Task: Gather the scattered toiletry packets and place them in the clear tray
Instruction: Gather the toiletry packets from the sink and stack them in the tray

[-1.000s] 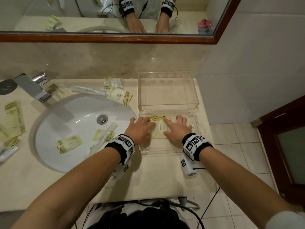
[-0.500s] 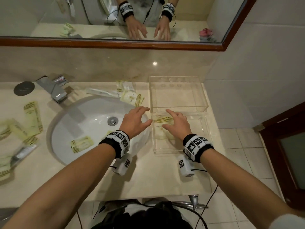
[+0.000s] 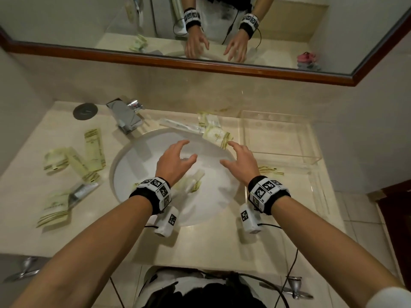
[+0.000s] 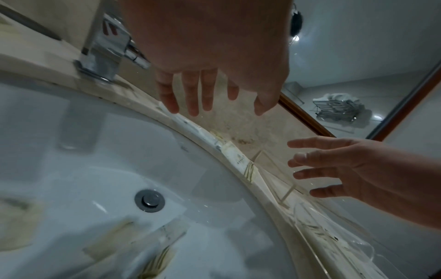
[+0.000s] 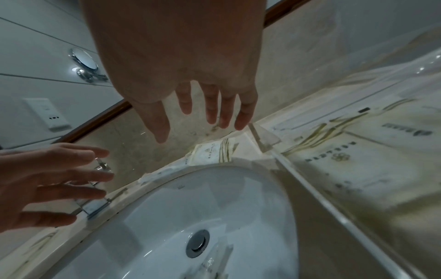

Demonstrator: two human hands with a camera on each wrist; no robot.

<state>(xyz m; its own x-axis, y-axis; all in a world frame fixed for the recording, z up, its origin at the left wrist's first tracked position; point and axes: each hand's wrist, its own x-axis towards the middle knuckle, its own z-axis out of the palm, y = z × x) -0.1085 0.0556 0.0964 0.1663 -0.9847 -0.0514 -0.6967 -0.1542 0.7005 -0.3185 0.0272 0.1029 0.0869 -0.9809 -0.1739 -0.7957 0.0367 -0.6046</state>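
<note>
Over the sink basin [image 3: 142, 165] both hands hover side by side — left hand [image 3: 172, 162] and right hand [image 3: 241, 162], fingers spread wide, holding nothing. Just beyond the right hand's fingertips a packet [image 3: 216, 137] lies on the sink rim. Right of the right hand sits the clear tray [image 3: 311, 156], one packet inside [image 3: 270, 170]. Under the left wrist, packets lie in the basin [image 3: 195, 181]. Far left of the left hand — more packets [image 3: 73, 158] scattered on the table [image 3: 211, 241].

Both arms reach forward; left hand [image 3: 172, 160] and right hand [image 3: 241, 160] are side by side, fingers spread, holding nothing.
</note>
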